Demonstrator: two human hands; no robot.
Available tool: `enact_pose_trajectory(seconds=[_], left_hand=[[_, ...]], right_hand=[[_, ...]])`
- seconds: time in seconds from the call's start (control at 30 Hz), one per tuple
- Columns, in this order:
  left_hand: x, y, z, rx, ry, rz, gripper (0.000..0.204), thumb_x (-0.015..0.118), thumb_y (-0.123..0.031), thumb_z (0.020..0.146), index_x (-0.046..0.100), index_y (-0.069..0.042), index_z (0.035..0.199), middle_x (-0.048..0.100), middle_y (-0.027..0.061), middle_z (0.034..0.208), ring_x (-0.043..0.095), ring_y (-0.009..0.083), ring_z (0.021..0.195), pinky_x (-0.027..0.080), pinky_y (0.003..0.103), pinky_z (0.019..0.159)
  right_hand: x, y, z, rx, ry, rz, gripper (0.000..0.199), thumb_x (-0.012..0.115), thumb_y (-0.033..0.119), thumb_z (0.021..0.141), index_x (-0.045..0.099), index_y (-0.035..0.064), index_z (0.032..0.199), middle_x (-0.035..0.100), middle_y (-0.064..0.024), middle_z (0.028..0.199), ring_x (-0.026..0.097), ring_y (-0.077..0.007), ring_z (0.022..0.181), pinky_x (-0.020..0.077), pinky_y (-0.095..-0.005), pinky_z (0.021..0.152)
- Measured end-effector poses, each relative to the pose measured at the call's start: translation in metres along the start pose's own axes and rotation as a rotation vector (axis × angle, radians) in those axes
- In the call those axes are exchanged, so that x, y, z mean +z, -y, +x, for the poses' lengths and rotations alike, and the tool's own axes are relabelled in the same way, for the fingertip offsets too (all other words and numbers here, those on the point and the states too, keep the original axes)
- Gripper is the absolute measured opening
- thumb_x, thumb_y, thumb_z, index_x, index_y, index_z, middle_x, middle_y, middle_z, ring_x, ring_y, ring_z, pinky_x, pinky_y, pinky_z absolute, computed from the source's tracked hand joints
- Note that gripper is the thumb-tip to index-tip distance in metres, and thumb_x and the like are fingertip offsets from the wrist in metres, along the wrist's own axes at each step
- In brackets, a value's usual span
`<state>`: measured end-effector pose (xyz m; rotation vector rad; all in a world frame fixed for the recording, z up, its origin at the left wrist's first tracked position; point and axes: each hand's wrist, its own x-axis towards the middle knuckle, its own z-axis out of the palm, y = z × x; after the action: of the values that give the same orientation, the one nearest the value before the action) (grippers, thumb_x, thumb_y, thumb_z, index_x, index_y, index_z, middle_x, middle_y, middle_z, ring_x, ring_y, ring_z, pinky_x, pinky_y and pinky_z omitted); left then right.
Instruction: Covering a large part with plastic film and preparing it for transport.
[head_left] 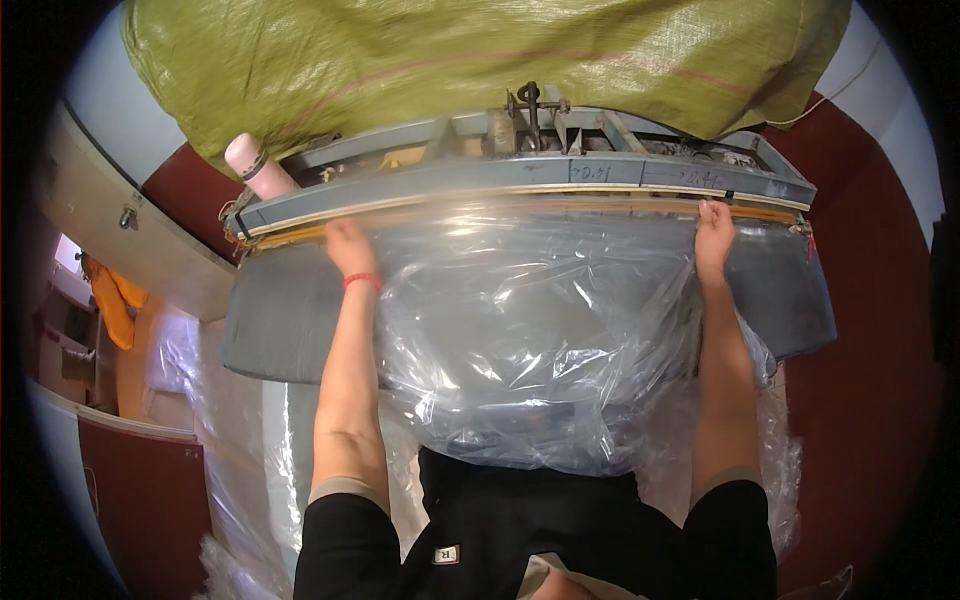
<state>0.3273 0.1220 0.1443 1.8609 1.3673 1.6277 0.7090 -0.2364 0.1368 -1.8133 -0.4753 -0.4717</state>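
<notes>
A wide sheet of clear plastic film (520,330) drapes from a long sealing-type bar (540,207) down over a grey tabletop (285,305) toward my body. At the film's far left corner, my left hand (350,250) is closed on its edge, right by the bar. My right hand (714,240) pinches the far right corner, fingertips raised against the bar. The film between my hands is wrinkled and shiny. Both forearms reach straight ahead, and a red band circles my left wrist.
Behind the bar runs a grey metal frame (460,178) with an upright dark bolt fitting (532,115). A pink bottle (260,168) stands at its left end. A yellow-green woven sheet (480,60) hangs beyond. More clear film (235,470) lies at lower left, near an open cabinet door (140,215).
</notes>
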Motion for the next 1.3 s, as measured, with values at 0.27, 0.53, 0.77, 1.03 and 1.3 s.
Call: enact_pose_trajectory(seconds=[0.27, 0.53, 0.77, 1.03, 1.3], left_hand=[[0.008, 0.011, 0.002, -0.180, 0.083, -0.128, 0.014, 0.057, -0.015, 0.074, 0.053, -0.002, 0.072, 0.056, 0.0066, 0.064, 0.051, 0.0132, 0.058, 0.043, 0.028, 0.058], [-0.001, 0.001, 0.009, -0.362, -0.190, -0.192, 0.011, 0.042, -0.006, 0.078, 0.046, 0.004, 0.082, 0.051, 0.0110, 0.072, 0.053, 0.0206, 0.067, 0.043, 0.031, 0.065], [-0.046, 0.034, 0.001, 0.092, 0.241, 0.151, 0.021, 0.048, -0.015, 0.080, 0.057, 0.005, 0.081, 0.059, 0.0174, 0.077, 0.056, 0.0313, 0.073, 0.043, 0.039, 0.071], [-0.086, -0.034, -0.054, -0.133, 0.737, -0.295, 0.006, 0.053, -0.006, 0.080, 0.056, -0.001, 0.081, 0.055, -0.0009, 0.076, 0.049, 0.0071, 0.073, 0.039, 0.020, 0.068], [-0.118, -0.111, -0.111, 0.054, 0.852, -0.525, 0.006, 0.052, -0.007, 0.084, 0.051, -0.001, 0.084, 0.055, 0.0019, 0.087, 0.049, 0.0079, 0.081, 0.039, 0.022, 0.075]], right_hand=[[0.010, -0.028, 0.012, 0.065, -0.093, 0.204, 0.021, 0.065, 0.015, 0.074, 0.049, 0.0016, 0.073, 0.054, -0.0037, 0.061, 0.050, -0.0078, 0.058, 0.0411, -0.0227, 0.054], [0.007, -0.013, 0.010, 0.197, -0.082, 0.450, 0.007, 0.053, 0.006, 0.074, 0.046, 0.0024, 0.074, 0.052, -0.0039, 0.059, 0.049, -0.0088, 0.047, 0.0430, -0.0253, 0.041], [-0.009, 0.010, -0.005, -0.046, 0.087, 0.190, 0.015, 0.057, 0.008, 0.077, 0.051, -0.0015, 0.066, 0.053, -0.0041, 0.061, 0.047, -0.0087, 0.053, 0.0407, -0.0232, 0.050], [-0.131, 0.042, -0.055, -0.056, -0.128, -0.273, 0.016, 0.058, 0.013, 0.080, 0.058, -0.0004, 0.071, 0.054, -0.0086, 0.068, 0.050, -0.0188, 0.064, 0.0406, -0.0267, 0.064], [-0.104, 0.151, -0.061, -0.327, 0.189, -0.070, 0.016, 0.057, 0.012, 0.079, 0.058, 0.0021, 0.091, 0.057, -0.0094, 0.094, 0.053, -0.0202, 0.090, 0.0400, -0.0300, 0.080]])
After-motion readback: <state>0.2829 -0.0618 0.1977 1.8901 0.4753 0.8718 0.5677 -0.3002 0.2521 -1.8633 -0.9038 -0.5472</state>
